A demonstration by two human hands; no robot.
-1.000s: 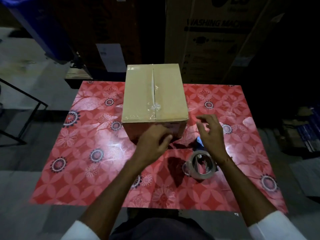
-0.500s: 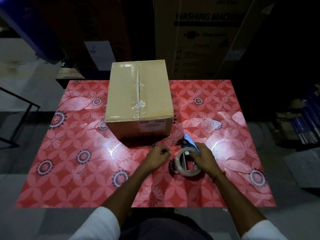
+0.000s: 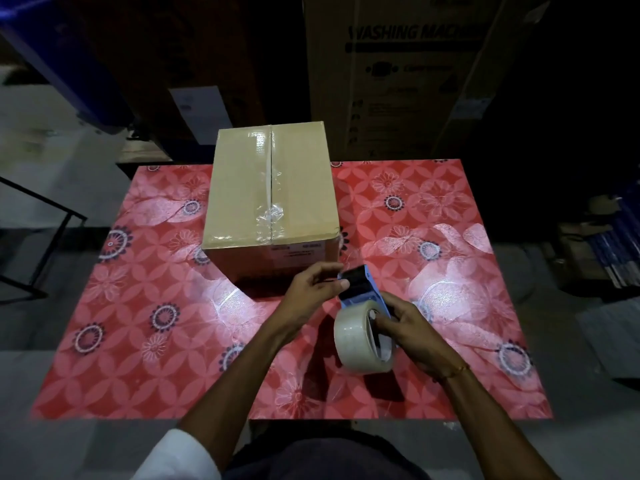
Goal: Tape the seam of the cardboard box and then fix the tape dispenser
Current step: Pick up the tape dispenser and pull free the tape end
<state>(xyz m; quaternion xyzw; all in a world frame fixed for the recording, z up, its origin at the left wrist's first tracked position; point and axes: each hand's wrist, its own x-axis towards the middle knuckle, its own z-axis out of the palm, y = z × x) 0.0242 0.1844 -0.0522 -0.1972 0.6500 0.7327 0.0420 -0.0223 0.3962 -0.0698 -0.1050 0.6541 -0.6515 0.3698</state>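
A closed cardboard box stands at the back middle of the red flowered table, with clear tape along its top seam, crumpled near the front. In front of the box I hold a blue tape dispenser carrying a roll of clear tape, lifted off the table. My right hand grips the dispenser at the roll's side. My left hand pinches the dispenser's dark front end with thumb and fingers.
Tall cardboard cartons, one printed "WASHING MACHINE", stand close behind the table. A black metal frame is on the floor at left. Stacked items lie on the floor at right.
Both hands came back from the box to the dispenser. The dispenser lay flat on the table; now it is lifted and turned upright, with my left hand on its front end.
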